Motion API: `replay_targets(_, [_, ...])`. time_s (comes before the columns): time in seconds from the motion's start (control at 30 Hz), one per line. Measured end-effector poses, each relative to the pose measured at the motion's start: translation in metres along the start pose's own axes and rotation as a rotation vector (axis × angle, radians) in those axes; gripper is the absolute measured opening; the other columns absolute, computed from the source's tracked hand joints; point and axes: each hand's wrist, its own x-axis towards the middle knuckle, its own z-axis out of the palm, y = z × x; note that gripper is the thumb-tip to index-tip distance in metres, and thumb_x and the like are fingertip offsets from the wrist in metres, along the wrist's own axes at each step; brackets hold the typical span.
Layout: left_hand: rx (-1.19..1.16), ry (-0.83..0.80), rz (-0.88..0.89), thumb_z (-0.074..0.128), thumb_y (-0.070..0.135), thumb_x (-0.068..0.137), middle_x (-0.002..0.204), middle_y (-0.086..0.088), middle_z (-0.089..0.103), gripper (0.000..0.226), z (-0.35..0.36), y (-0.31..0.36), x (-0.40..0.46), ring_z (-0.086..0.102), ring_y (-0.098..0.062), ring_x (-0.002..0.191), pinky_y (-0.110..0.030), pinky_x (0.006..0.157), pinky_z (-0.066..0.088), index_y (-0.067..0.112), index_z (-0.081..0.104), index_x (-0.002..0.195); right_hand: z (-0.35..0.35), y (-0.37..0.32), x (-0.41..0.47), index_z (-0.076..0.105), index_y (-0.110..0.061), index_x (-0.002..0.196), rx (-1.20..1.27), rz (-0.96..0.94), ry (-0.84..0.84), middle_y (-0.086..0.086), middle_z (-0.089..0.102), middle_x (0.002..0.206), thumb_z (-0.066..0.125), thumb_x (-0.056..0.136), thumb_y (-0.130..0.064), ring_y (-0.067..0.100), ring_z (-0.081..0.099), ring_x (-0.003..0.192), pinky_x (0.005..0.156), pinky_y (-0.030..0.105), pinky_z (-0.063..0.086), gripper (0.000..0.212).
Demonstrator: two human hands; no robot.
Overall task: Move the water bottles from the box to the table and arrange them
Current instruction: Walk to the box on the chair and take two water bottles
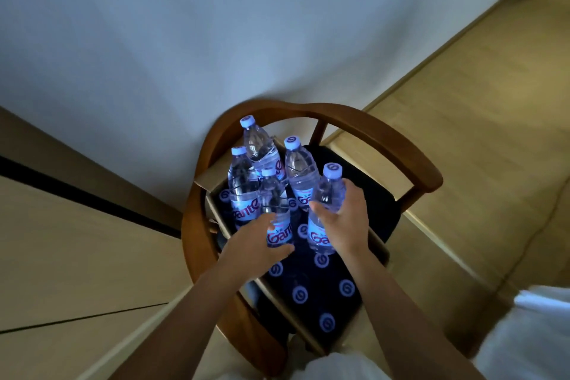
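Two hands (257,239) (345,219), each gripping a bottle (276,216) (325,210)

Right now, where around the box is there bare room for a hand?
Bare: the black seat between the box and the chair arm. Crowded: the box's far end, three standing bottles close together; caps fill the near end.
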Motion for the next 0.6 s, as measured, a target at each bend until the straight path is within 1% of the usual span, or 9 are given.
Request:
replay_targets(0.07, [-0.215,-0.038,-0.006,0.078,0.055,0.065,0.137,0.012,0.046,0.099,0.0,0.005,-0.002,0.045,-0.011,0.126,-0.034,0.104,0.039,0.028,0.026,0.145,-0.011,-0.021,-0.018,0.056,-0.028,0.104,0.113,-0.022,-0.069,-0.005,0.059,0.101,0.077,0.063,-0.04,0.011,0.06,0.094,0.078,0.035,0.052,0.048])
replay_targets(0.13, [-0.394,-0.041,0.05,0.083,0.055,0.051,0.134,0.02,0.047,0.108,-0.004,0.012,-0.006,0.047,-0.006,0.124,-0.034,0.104,0.04,0.035,0.028,0.142,-0.016,-0.047,-0.036,0.052,-0.038,0.099,0.194,-0.04,-0.163,-0.015,0.058,0.098,0.078,0.055,-0.044,0.002,0.061,0.089,0.075,0.028,0.052,0.052])
replay_targets(0.23, [-0.574,0.062,0.212,0.086,0.039,0.044,0.111,0.017,0.065,0.089,-0.017,0.014,-0.012,0.063,-0.004,0.104,-0.03,0.091,0.052,0.038,0.046,0.124,-0.011,-0.082,-0.055,0.047,-0.042,0.106,0.222,-0.101,-0.293,-0.022,0.057,0.102,0.077,0.046,-0.053,-0.006,0.057,0.094,0.079,0.019,0.05,0.068])
replay_targets(0.33, [-0.573,0.202,0.277,0.084,0.035,0.046,0.092,0.031,0.067,0.069,-0.036,0.001,-0.026,0.064,0.01,0.087,-0.006,0.071,0.049,0.061,0.054,0.102,0.001,-0.106,-0.057,0.05,-0.04,0.095,0.283,-0.106,-0.412,-0.023,0.059,0.089,0.074,0.045,-0.057,-0.009,0.057,0.084,0.071,0.012,0.048,0.058])
replay_targets(0.4, [-0.534,0.299,0.209,0.085,0.042,0.046,0.092,0.029,0.066,0.064,-0.043,-0.013,-0.034,0.064,0.009,0.086,-0.007,0.07,0.048,0.055,0.055,0.101,0.014,-0.109,-0.048,0.054,-0.034,0.083,0.369,-0.093,-0.491,-0.027,0.058,0.074,0.068,0.054,-0.059,-0.008,0.056,0.07,0.063,0.01,0.044,0.041])
replay_targets(0.47, [-0.497,0.384,0.082,0.08,0.052,0.045,0.085,0.023,0.067,0.057,-0.046,-0.032,-0.041,0.064,0.004,0.077,-0.011,0.065,0.048,0.043,0.057,0.096,0.035,-0.102,-0.038,0.058,-0.025,0.081,0.369,-0.073,-0.507,-0.019,0.061,0.076,0.066,0.069,-0.056,-0.003,0.057,0.07,0.063,0.013,0.043,0.035])
replay_targets(0.53, [-0.501,0.444,-0.056,0.077,0.055,0.041,0.079,0.018,0.067,0.059,-0.046,-0.049,-0.047,0.063,0.001,0.072,-0.012,0.06,0.045,0.038,0.057,0.094,0.059,-0.081,-0.029,0.055,-0.008,0.076,0.271,-0.036,-0.372,0.006,0.055,0.074,0.069,0.08,-0.041,0.014,0.054,0.067,0.065,0.031,0.043,0.036])
replay_targets(0.57, [-0.515,0.472,-0.117,0.077,0.055,0.039,0.081,0.015,0.067,0.063,-0.047,-0.058,-0.051,0.064,0.0,0.075,-0.016,0.063,0.047,0.037,0.057,0.096,0.072,-0.068,-0.025,0.048,-0.007,0.07,0.212,-0.015,-0.294,0.008,0.047,0.068,0.07,0.081,-0.035,0.018,0.049,0.064,0.064,0.035,0.039,0.037])
replay_targets(0.6, [-0.519,0.495,-0.156,0.077,0.056,0.037,0.083,0.012,0.068,0.065,-0.048,-0.066,-0.055,0.066,-0.003,0.077,-0.022,0.066,0.051,0.037,0.058,0.096,0.084,-0.057,-0.02,0.046,-0.006,0.071,0.139,0.022,-0.251,0.009,0.048,0.071,0.07,0.081,-0.034,0.018,0.049,0.069,0.067,0.034,0.038,0.038])
